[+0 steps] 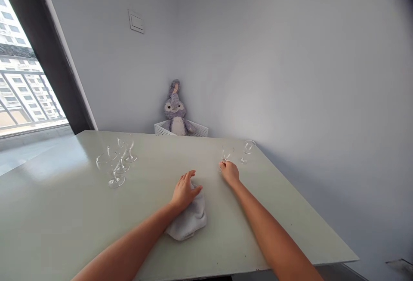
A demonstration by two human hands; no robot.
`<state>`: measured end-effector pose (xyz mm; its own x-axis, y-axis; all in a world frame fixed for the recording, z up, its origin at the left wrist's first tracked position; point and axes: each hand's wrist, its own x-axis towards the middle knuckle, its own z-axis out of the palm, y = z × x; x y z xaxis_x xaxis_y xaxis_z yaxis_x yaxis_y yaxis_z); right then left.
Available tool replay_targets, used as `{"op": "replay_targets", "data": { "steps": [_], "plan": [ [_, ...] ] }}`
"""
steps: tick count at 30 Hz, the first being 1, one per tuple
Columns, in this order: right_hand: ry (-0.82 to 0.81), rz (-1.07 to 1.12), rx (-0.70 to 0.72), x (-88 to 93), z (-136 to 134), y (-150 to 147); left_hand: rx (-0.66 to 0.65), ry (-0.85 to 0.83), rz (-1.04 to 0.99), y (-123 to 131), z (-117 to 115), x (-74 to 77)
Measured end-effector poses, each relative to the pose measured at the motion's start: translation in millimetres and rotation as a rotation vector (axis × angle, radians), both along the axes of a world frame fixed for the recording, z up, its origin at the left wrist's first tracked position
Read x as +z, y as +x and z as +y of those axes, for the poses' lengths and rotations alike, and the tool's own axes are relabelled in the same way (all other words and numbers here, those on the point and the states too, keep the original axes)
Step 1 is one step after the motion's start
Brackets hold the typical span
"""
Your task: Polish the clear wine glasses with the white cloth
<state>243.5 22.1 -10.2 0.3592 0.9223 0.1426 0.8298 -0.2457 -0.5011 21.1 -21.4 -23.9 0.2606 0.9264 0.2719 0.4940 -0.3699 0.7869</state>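
My right hand point(229, 172) is closed around the stem of a clear wine glass point(227, 152) near the back right of the table; the bowl rises above the fingers and the foot is hidden. Just right of it another stemmed glass point(248, 150) stands upright. My left hand point(185, 191) has its fingers apart and hovers over or rests on a crumpled light grey cloth point(190, 220); I cannot tell whether it touches it. Several more stemmed glasses stand to the left, the nearest a wide-bowled glass point(112, 169).
The pale green tabletop point(155, 255) ends at a right edge close to the wall. Behind the far edge, a plush rabbit point(176, 113) sits in a white perforated basket point(201, 131). A light switch point(136, 22) is on the wall, and a window point(22, 78) is at the left.
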Motion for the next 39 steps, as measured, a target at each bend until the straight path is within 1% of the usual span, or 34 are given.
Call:
{"op": "replay_targets", "data": {
  "steps": [5, 9, 13, 16, 20, 22, 24, 27, 30, 31, 32, 33, 35, 36, 37, 39],
  "plan": [
    [-0.059, 0.040, -0.150, -7.2, 26.8, 36.1, 0.014, -0.051, -0.080, -0.6, 1.4, 0.1],
    [-0.072, 0.055, -0.214, -10.2, 43.6, 51.8, 0.025, -0.072, -0.002, -0.1, 1.3, 3.1],
    [-0.067, 0.072, -0.238, -10.3, 55.6, 59.7, 0.034, -0.095, 0.077, -0.4, 1.3, 4.6],
    [-0.051, 0.088, -0.243, -8.6, 55.7, 62.8, 0.034, -0.095, 0.072, -0.7, 1.8, 2.4],
    [0.004, 0.115, -0.245, -2.6, 40.6, 61.3, 0.038, -0.079, 0.045, -0.6, 1.9, 1.1],
    [0.041, 0.133, -0.230, 2.5, 29.1, 52.9, 0.057, -0.086, 0.030, -0.2, 1.9, 2.0],
    [0.070, 0.154, -0.158, 8.0, 16.5, 34.7, 0.086, -0.102, -0.010, 0.3, 2.7, 2.2],
    [0.073, 0.187, 0.061, 13.2, -5.4, -12.9, 0.130, -0.102, -0.119, 0.5, 6.3, -1.3],
    [0.023, 0.181, 0.299, 10.2, -30.6, -71.1, 0.180, -0.090, -0.266, -1.5, 11.8, -7.3],
    [0.007, 0.108, 0.397, 7.5, -38.8, -88.2, 0.210, -0.081, -0.317, -2.8, 13.5, -8.5],
    [-0.013, 0.031, 0.444, 4.5, -46.4, -102.6, 0.246, -0.064, -0.363, -4.5, 14.9, -8.8],
    [-0.022, -0.048, 0.462, 1.3, -52.9, -113.6, 0.287, -0.036, -0.402, -6.3, 15.8, -7.9],
    [-0.017, -0.164, 0.476, -4.0, -62.1, -124.9, 0.359, 0.044, -0.455, -9.7, 15.8, -2.1],
    [-0.007, -0.185, 0.479, -5.8, -64.8, -125.8, 0.384, 0.081, -0.477, -11.1, 14.8, 2.8],
    [0.007, -0.177, 0.487, -7.0, -66.3, -124.2, 0.401, 0.108, -0.503, -12.0, 13.0, 8.7],
    [0.042, -0.087, 0.504, -8.1, -66.6, -116.5, 0.418, 0.124, -0.573, -13.6, 7.8, 21.9]
  ]
}}
